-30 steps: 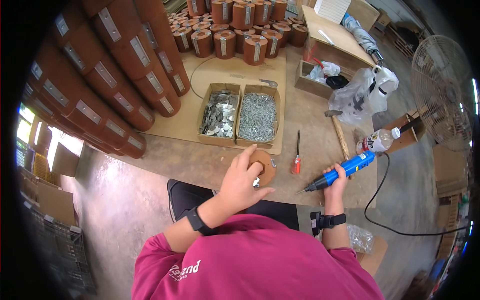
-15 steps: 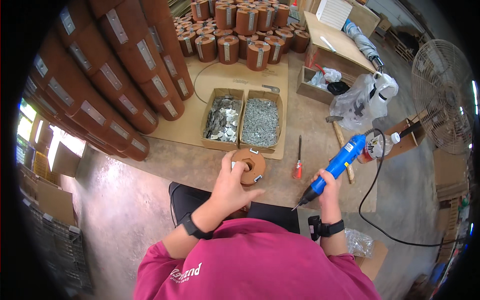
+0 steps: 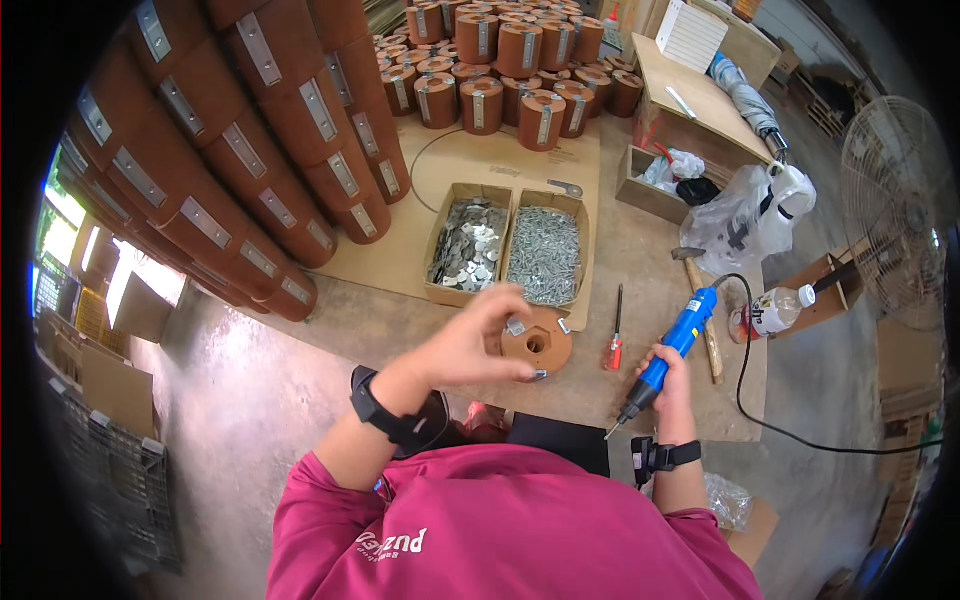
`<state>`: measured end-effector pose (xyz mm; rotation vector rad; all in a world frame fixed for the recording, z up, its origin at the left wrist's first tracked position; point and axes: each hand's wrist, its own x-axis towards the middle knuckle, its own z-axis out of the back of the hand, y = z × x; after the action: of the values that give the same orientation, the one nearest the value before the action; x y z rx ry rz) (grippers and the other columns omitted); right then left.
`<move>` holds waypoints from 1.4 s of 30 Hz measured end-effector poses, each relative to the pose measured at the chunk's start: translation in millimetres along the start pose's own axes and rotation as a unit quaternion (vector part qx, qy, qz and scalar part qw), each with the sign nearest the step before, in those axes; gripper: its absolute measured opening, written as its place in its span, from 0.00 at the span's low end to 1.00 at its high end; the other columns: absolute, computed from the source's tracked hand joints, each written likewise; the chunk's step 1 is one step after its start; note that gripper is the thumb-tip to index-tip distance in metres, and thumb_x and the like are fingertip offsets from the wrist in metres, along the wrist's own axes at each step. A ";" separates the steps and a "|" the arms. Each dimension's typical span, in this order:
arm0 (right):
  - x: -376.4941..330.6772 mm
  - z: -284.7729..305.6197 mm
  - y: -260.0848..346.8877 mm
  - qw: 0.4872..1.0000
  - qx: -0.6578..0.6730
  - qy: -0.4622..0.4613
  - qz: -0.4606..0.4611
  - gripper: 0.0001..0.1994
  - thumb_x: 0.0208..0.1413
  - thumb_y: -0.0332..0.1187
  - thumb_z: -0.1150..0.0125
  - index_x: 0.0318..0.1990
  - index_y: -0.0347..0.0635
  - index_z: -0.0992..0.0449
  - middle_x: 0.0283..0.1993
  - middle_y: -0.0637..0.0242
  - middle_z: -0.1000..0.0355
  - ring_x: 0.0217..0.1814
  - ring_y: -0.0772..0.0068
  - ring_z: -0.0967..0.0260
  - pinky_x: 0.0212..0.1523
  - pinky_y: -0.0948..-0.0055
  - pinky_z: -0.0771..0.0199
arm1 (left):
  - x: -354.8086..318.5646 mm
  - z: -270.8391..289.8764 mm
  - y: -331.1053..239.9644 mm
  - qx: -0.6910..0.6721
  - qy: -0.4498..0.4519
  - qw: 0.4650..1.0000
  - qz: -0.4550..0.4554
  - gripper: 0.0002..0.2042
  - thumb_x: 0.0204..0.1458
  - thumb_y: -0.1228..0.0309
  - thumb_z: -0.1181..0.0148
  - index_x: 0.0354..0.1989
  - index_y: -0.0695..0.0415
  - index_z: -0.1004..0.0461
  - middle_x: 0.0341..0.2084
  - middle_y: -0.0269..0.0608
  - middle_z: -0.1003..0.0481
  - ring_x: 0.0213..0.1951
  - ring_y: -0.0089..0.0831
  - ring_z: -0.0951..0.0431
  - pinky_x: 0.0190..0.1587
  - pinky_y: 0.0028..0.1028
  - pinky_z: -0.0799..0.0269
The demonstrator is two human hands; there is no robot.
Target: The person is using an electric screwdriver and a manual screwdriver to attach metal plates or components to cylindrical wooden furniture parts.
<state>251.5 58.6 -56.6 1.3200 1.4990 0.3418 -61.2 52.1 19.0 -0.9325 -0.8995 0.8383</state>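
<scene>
My left hand (image 3: 465, 345) curves around the left side of a short reddish-brown cylinder (image 3: 553, 345) standing on the table. Its thumb lies along the near rim and its fingers reach over the far side. The cylinder has a round central hole, and small metal clips show at its rim; the fingers hide part of it. My right hand (image 3: 672, 378) is wrapped around a blue corded electric screwdriver (image 3: 683, 332), whose bit points down and left, apart from the cylinder. A red-handled screwdriver (image 3: 613, 353) lies between the two.
Beyond the cylinder stand a box of flat metal pieces (image 3: 436, 286) and a box of screws (image 3: 585, 250). Tall cylinder stacks (image 3: 225, 190) rise at left, with more cylinders (image 3: 480, 105) behind. A hammer (image 3: 712, 345), a bottle (image 3: 775, 312) and the black cord (image 3: 745, 385) lie rightward.
The cylinder has turned a little clockwise and shifted slightly right. My left hand has moved from its top to around its left side. My right hand keeps the electric screwdriver; the view has shifted.
</scene>
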 end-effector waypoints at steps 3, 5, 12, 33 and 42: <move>0.4 0.0 -1.8 1.000 -0.017 0.005 0.011 0.16 0.42 0.27 0.46 0.41 0.40 0.40 0.21 0.64 0.37 0.19 0.69 0.37 0.20 0.68 0.32 | 23.2 27.9 16.5 -0.104 -0.063 0.987 0.104 0.17 0.42 0.71 0.41 0.41 0.57 0.37 0.41 0.38 0.35 0.37 0.28 0.30 0.36 0.32 0.32; 1.1 -0.6 -1.8 1.000 -0.021 0.011 0.019 0.16 0.42 0.27 0.46 0.41 0.40 0.41 0.21 0.64 0.37 0.19 0.69 0.37 0.20 0.68 0.32 | 41.7 44.6 28.7 -0.013 -0.109 0.987 0.119 0.12 0.43 0.73 0.44 0.38 0.58 0.33 0.33 0.40 0.30 0.34 0.30 0.28 0.34 0.31 0.32; -1.5 -0.1 -2.8 0.999 -0.035 0.005 0.019 0.17 0.42 0.29 0.47 0.42 0.42 0.40 0.21 0.66 0.38 0.20 0.71 0.38 0.22 0.71 0.33 | 70.2 49.2 73.5 0.321 -0.064 0.929 0.170 0.07 0.40 0.73 0.44 0.29 0.60 0.27 0.27 0.47 0.27 0.32 0.42 0.28 0.34 0.33 0.32; -2.2 -0.9 -3.1 0.999 -0.027 0.005 0.032 0.16 0.41 0.27 0.46 0.39 0.40 0.41 0.21 0.63 0.38 0.19 0.69 0.37 0.19 0.69 0.32 | 51.3 55.6 37.3 -0.036 -0.116 0.972 0.200 0.09 0.40 0.78 0.40 0.31 0.63 0.31 0.23 0.38 0.28 0.27 0.20 0.29 0.30 0.20 0.33; -1.9 -2.4 -3.7 0.999 -0.032 0.002 0.031 0.16 0.42 0.28 0.46 0.40 0.40 0.40 0.21 0.65 0.38 0.19 0.71 0.38 0.20 0.70 0.32 | 17.2 33.5 -11.8 -0.118 -0.050 0.976 0.176 0.08 0.43 0.80 0.44 0.33 0.64 0.30 0.24 0.32 0.28 0.28 0.17 0.30 0.32 0.18 0.32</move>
<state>247.2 56.6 -57.5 1.3175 1.4422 0.4284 -82.4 73.0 44.8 -1.2902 -0.9489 1.1037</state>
